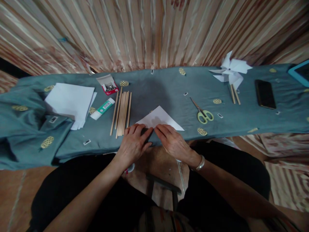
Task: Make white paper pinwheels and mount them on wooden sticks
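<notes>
A white sheet of paper (159,118), folded to a triangle with its point away from me, lies at the table's front edge. My left hand (132,141) rests its fingers on the left part of the folded edge, thumb spread apart below. At the middle of that edge, my right hand (174,141) presses down on the paper with its fingers together; its thumb is hidden. Thin wooden sticks (123,112) lie just left of the paper. To the right are scissors (204,116) with light green handles, blades slightly apart.
A stack of white paper (70,100), a glue stick (102,109) and an open red-and-white box (108,85) of small metal pieces lie left. Right stand out white paper pinwheels (230,71) on sticks, a dark phone (265,94) and a blue-edged device (300,73). A striped curtain (145,35) hangs behind.
</notes>
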A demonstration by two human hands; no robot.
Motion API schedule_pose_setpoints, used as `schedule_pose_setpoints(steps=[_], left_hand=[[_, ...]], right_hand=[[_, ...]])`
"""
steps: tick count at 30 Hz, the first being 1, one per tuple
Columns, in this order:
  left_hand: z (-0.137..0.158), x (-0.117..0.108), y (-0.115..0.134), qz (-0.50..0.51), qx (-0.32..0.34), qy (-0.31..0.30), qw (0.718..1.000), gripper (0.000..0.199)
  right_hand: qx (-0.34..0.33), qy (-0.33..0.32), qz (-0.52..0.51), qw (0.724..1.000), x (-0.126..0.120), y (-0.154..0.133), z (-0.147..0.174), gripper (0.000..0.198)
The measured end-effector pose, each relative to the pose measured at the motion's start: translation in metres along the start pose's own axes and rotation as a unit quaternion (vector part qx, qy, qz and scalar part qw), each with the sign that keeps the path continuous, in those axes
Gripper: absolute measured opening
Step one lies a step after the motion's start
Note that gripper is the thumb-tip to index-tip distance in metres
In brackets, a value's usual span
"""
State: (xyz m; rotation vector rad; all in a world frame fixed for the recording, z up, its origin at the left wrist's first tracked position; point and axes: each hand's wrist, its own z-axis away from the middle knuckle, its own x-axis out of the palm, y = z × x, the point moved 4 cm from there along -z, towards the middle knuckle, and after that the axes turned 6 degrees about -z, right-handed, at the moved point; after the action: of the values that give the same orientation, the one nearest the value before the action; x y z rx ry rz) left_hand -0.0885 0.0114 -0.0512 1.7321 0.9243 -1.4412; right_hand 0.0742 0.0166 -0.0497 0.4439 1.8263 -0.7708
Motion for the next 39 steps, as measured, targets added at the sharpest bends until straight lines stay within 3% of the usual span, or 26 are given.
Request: schedule_pose_setpoints(steps=[6,14,19,25,30,34,39], left_hand=[[-0.001,-0.006,-0.004,-0.005,0.011,-0.018,1.0,0.044],[0.007,-0.013,-0.009,-0.025,-0.002,-0.018,1.0,0.042],[0.008,-0.018,-0.01,-0.048,-0.012,-0.011,0.999,0.042],[0.007,-0.02,-0.01,-0.046,-0.015,-0.002,0.999,0.041],[0.005,-0.018,-0.01,-0.023,-0.023,0.009,0.999,0.037],[0.004,-0.017,-0.011,-0.021,-0.02,0.01,1.0,0.037],[0.005,-0.016,-0.012,-0.012,-0.029,0.007,0.999,0.042]], right_hand=[[0.012,-0.022,-0.003,1.0,-0.003,0.006,0.007,0.044],[0.044,0.017,0.081,0.996,-0.013,0.033,0.059,0.042],[0.08,0.056,0.124,0.988,-0.027,0.044,0.075,0.035],[0.158,0.164,-0.003,0.974,-0.039,0.064,0.058,0.033],[0.181,0.127,-0.043,0.974,-0.024,0.069,0.026,0.04],[0.186,0.122,-0.081,0.972,-0.012,0.065,0.012,0.034],[0.255,0.183,-0.198,0.929,-0.01,0.075,0.007,0.014]])
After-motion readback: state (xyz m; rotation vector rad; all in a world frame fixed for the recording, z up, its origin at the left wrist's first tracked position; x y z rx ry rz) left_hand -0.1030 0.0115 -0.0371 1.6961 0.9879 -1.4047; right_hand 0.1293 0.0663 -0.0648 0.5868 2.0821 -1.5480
